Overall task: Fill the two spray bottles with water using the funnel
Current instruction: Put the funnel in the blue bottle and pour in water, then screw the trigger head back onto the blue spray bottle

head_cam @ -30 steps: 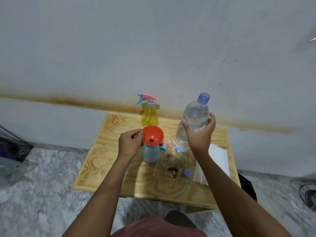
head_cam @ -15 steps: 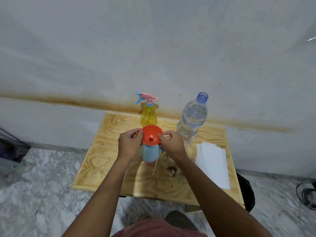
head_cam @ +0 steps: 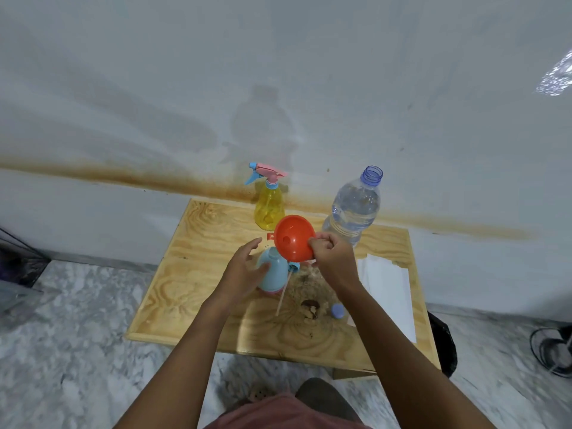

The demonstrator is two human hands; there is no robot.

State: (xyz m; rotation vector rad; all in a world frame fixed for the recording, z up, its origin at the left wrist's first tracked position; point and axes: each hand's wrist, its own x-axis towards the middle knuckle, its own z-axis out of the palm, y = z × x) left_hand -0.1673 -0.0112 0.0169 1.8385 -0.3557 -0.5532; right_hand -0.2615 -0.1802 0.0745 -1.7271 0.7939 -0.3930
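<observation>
Stained white wall behind, and below it our plywood table (head_cam: 198, 274), with the blue spray bottle (head_cam: 272, 275) standing open-necked near its centre. What has changed within the last second is the orange funnel (head_cam: 294, 238): it sat upright in that neck, and now our right hand (head_cam: 331, 258) has lifted it clear, thumb and forefinger pinching the rim at its three o'clock edge, the bowl tipped towards us so we look straight down the spout hole. Our left hand (head_cam: 244, 270) has let go of the funnel and dropped to the bottle's nine o'clock side, fingers loosely spread, thumb seemingly resting on the plastic, though blur makes the contact hard to confirm. The clear water bottle (head_cam: 354, 209) is back on the table at two o'clock, uncapped, its blue cap (head_cam: 337, 311) lying at five o'clock beside the white paper sheets (head_cam: 387, 289). We read this as the blue bottle's fill being over, and the funnel bound for the yellow spray bottle (head_cam: 268, 209) at twelve o'clock. That one carries its trigger head, which must come off first; the blue bottle's own head, with its dip tube (head_cam: 283, 294), lies just behind it, waiting to be screwed back.
</observation>
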